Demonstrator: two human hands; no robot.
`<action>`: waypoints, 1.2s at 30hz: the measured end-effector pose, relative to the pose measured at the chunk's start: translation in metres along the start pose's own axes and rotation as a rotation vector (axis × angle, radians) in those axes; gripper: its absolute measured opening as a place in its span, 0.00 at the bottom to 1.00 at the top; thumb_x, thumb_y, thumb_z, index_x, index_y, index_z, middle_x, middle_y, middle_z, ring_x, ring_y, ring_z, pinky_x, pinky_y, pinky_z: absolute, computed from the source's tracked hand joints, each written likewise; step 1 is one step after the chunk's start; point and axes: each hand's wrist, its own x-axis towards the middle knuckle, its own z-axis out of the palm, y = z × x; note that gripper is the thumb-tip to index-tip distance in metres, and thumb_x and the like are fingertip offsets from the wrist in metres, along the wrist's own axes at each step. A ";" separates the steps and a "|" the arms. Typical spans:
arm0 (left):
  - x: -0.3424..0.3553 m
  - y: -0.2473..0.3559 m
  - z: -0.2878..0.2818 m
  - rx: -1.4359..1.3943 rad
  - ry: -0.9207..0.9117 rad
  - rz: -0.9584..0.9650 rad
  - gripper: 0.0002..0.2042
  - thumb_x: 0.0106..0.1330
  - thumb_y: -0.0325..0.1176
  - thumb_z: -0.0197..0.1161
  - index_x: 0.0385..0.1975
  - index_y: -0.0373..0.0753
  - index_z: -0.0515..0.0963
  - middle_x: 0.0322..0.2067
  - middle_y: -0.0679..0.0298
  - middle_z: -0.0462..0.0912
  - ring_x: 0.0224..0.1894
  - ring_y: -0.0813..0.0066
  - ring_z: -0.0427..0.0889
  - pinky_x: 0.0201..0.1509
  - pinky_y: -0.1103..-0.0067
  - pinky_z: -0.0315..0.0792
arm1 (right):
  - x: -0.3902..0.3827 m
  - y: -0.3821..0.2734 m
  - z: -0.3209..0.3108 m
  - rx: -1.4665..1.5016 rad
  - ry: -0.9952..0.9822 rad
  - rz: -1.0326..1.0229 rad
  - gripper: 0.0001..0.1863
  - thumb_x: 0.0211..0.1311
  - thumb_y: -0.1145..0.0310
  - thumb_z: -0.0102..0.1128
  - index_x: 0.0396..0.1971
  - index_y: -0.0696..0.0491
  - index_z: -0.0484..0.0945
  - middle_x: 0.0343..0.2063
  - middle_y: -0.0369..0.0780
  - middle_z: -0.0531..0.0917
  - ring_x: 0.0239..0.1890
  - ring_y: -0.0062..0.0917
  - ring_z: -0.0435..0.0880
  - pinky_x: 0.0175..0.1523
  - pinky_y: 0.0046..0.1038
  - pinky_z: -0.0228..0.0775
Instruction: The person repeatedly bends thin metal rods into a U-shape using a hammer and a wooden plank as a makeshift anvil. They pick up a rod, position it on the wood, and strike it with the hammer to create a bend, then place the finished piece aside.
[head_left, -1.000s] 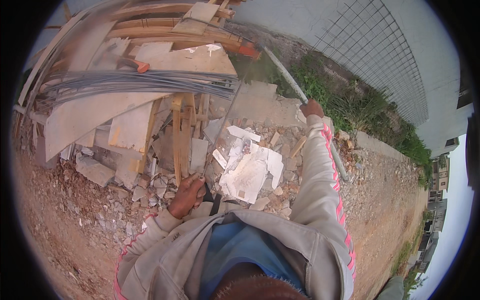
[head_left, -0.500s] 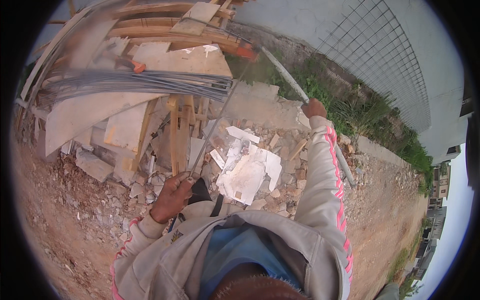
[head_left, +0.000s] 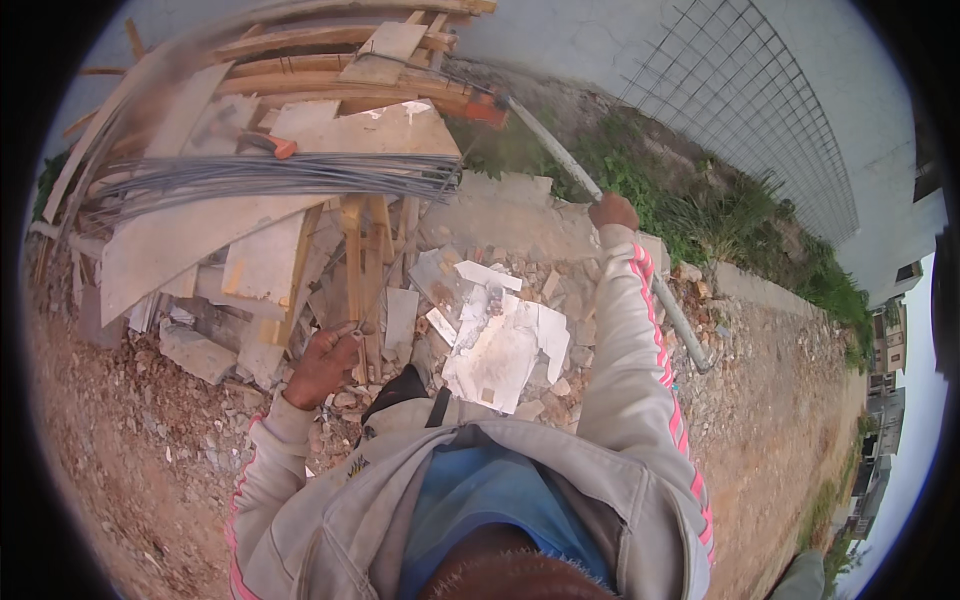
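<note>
From the person (head_left: 600, 470), a broken sheet (head_left: 500, 355) lies at 12 o'clock on rubble (head_left: 567, 292); a pile of boards (head_left: 190, 245) sits at 11, rods (head_left: 300, 173) across it. A pole (head_left: 552, 146) slants from 12 to 2; beyond, at 1, weeds (head_left: 715, 222) grow before a wall (head_left: 560, 30) with mesh (head_left: 740, 120) against it.

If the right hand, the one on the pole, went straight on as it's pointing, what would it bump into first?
Probably the weeds ahead of the right hand, before the wall, though one view leaves depth unclear.
</note>
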 end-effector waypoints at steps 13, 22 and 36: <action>0.000 0.005 0.049 -0.019 -0.053 -0.019 0.12 0.78 0.35 0.51 0.53 0.39 0.76 0.22 0.77 0.70 0.19 0.91 0.65 0.19 0.87 0.58 | 0.019 0.020 0.001 0.038 -0.081 -0.031 0.22 0.52 0.52 0.67 0.47 0.42 0.85 0.43 0.45 0.88 0.47 0.43 0.87 0.51 0.44 0.80; 0.059 -0.018 0.077 0.548 0.285 0.645 0.10 0.72 0.32 0.55 0.41 0.31 0.79 0.21 0.50 0.79 0.18 0.53 0.76 0.26 0.64 0.70 | -0.001 0.020 -0.027 0.345 0.066 -0.077 0.23 0.51 0.48 0.70 0.48 0.38 0.86 0.39 0.44 0.89 0.45 0.42 0.88 0.48 0.44 0.80; 0.030 0.048 0.102 0.683 0.313 0.565 0.08 0.70 0.30 0.57 0.37 0.30 0.78 0.21 0.42 0.78 0.27 0.40 0.81 0.30 0.57 0.70 | -0.156 -0.114 -0.050 1.722 -0.452 -0.053 0.21 0.63 0.52 0.71 0.32 0.57 0.79 0.16 0.36 0.78 0.12 0.17 0.72 0.17 0.22 0.62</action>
